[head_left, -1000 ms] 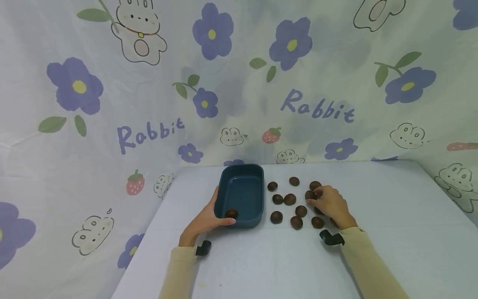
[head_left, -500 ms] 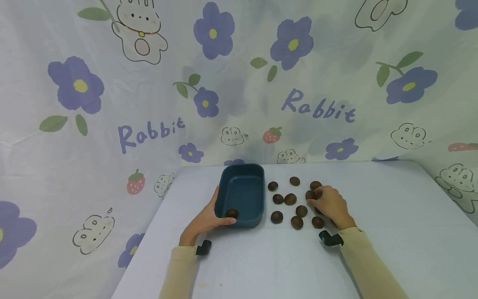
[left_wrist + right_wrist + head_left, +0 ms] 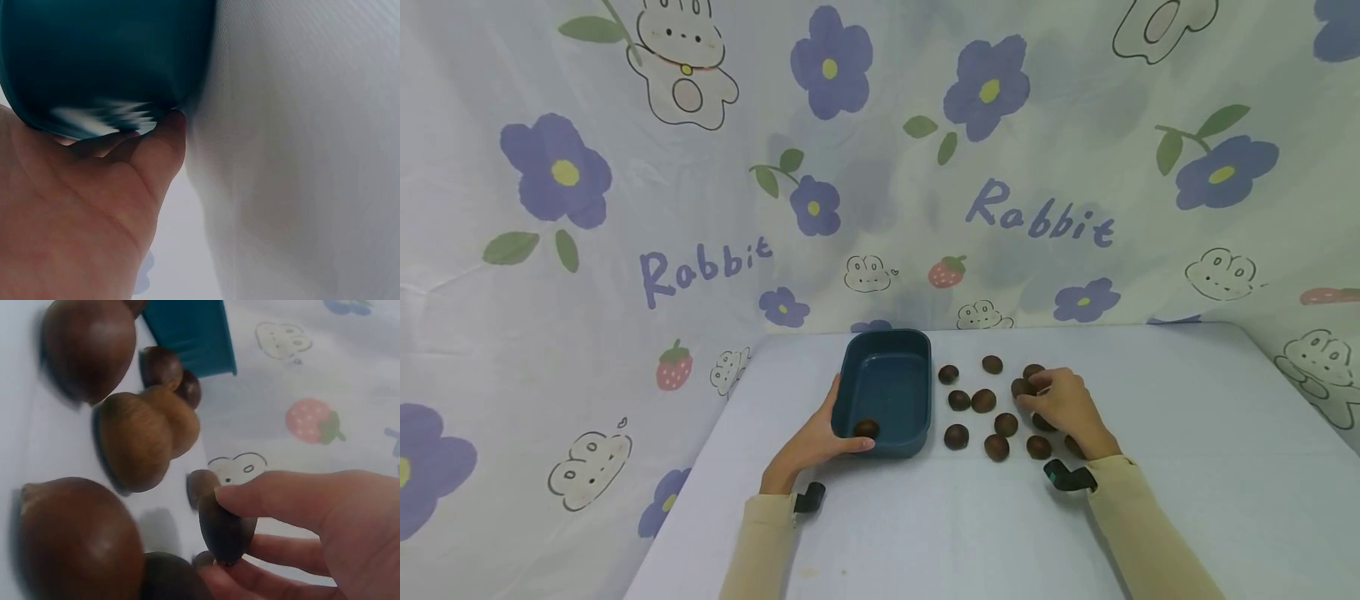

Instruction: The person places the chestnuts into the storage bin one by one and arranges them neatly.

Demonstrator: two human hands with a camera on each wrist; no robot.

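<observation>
My left hand [image 3: 808,443] grips the near left corner of a deep teal rectangular container [image 3: 922,421], thumb along the near side, fingers on the left side. In the left wrist view the container's smooth wall [image 3: 106,56] fills the top left. One brown chestnut [image 3: 866,428] lies inside by the near end. Over to the right, my right hand [image 3: 1069,408] pinches a dark chestnut [image 3: 226,532] between thumb and fingers; a shadow falls on the tabletop beside it in the right wrist view. Several more chestnuts, such as a large glossy one [image 3: 81,544], surround that hand.
Loose chestnuts [image 3: 983,401] lie spread between the container and my right hand on a white tabletop [image 3: 955,533]. Behind the table hangs a patterned cloth [image 3: 887,208] with flowers and rabbits. A small dark device [image 3: 1070,476] sits at my right wrist.
My right hand has risen slightly with the chestnut in its fingers, uncovering more of the chestnuts beneath it. The left hand and the container stay in place.
</observation>
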